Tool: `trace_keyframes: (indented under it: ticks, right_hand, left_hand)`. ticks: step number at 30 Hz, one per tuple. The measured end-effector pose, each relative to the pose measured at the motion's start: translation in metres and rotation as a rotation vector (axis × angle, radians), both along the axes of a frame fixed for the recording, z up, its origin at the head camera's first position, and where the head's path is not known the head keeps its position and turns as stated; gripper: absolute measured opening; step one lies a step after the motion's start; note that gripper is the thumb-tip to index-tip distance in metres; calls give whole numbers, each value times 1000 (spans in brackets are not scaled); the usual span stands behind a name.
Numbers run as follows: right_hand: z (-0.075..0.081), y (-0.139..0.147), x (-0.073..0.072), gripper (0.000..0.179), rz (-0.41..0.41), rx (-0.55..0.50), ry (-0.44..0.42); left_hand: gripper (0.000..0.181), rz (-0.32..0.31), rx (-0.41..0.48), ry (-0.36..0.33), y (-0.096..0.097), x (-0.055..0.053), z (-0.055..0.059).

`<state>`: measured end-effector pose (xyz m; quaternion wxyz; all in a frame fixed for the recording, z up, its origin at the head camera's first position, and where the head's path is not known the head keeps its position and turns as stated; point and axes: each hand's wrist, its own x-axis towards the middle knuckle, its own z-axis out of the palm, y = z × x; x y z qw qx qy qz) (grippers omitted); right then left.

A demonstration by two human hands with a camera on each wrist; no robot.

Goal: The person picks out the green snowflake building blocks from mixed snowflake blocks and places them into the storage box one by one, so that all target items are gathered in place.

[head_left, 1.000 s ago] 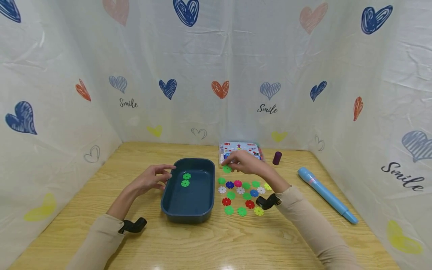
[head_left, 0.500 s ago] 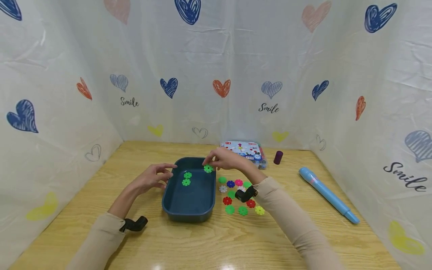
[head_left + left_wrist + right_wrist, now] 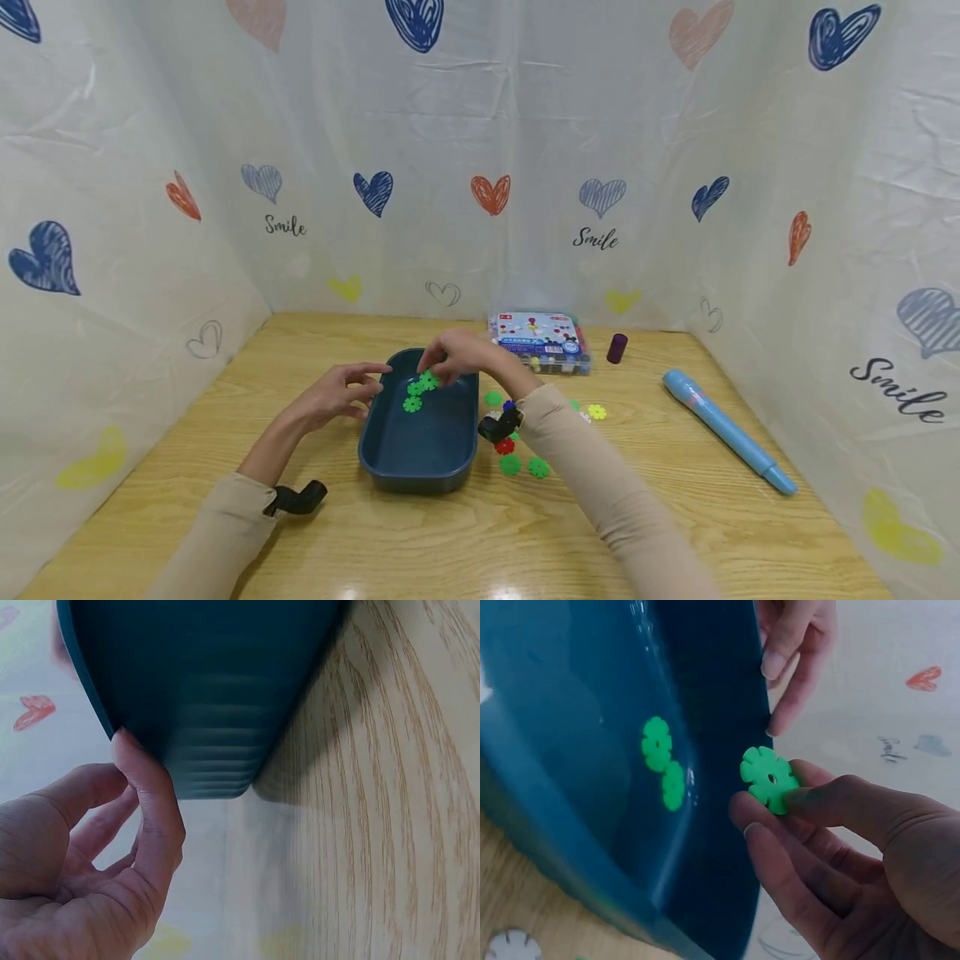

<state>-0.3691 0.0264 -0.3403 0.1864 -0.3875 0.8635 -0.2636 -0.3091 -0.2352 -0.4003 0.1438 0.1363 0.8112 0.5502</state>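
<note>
My right hand (image 3: 453, 353) is over the back part of a dark blue tub (image 3: 422, 484), pinching a green flower-shaped disc (image 3: 770, 779) between thumb and fingers. Below it, two more green discs (image 3: 657, 744) lie on the tub's floor, one just overlapping the other in the right wrist view. At the tub's left side, my left hand (image 3: 342, 393) touches the rim with its fingertips, its fingers loosely bent. The left wrist view shows one fingertip (image 3: 126, 739) right at the rim and the tub's ribbed outer wall.
Right of the tub, flower discs in several colours, among them a green disc (image 3: 538, 467), lie partly behind my right forearm. Behind them sits a clear box (image 3: 542, 343) with a printed card. A purple cylinder (image 3: 617, 348) and a long light-blue tube (image 3: 729, 432) are farther right.
My right hand has carried the green disc leftward from above the table, across the tub's right rim, to near the two discs inside. My left hand has stayed at the rim.
</note>
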Motion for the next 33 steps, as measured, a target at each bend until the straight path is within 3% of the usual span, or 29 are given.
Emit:
trace_keyframes:
  ticks: [11,21,33]
  right_hand:
    - [-18,-27,-12,21,-37,6,-101]
    - [-31,-32,-12,20,19,83,-243]
    - [-37,-43,-7,17,71,136,-252]
  left_hand:
    - [50,4,2,-9,-1,-1,0]
    - [50,1,-1,2,-1,-1,-1]
    - [49,0,-11,7,-1,-1,-1]
